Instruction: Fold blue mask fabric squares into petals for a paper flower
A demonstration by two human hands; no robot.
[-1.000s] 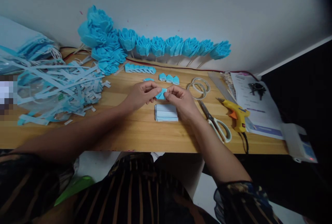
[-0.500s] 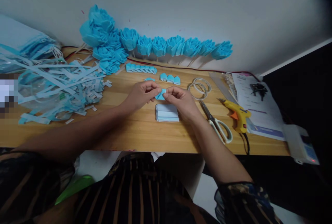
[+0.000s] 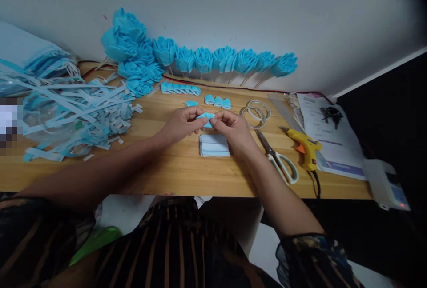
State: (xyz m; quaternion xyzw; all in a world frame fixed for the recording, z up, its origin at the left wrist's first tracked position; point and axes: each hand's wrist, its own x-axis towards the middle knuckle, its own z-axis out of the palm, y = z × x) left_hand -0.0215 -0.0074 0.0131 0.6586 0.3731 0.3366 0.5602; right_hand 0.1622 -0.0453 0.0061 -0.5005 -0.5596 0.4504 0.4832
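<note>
A small folded blue piece (image 3: 207, 117) is pinched between my two hands. My left hand (image 3: 184, 123) grips its left end between thumb and fingers, and my right hand (image 3: 231, 127) grips its right end. Just below lies a stack of pale blue and white pieces (image 3: 214, 145). One loose folded blue piece (image 3: 191, 103) rests behind my left hand. Farther back are a row of several folded pieces (image 3: 180, 88) and a shorter row of three (image 3: 218, 101).
Blue flowers on sticks (image 3: 225, 59) line the wall. Cut strips (image 3: 83, 110) heap at the left. To the right on the table (image 3: 160, 172) are tape rings (image 3: 254, 114), scissors (image 3: 277, 159), a yellow glue gun (image 3: 305, 146) and a paper sheet with keys (image 3: 331, 117).
The folded piece now shows wider and flatter between my fingers, and my left hand has shifted slightly left. More of the loose piece behind that hand is visible.
</note>
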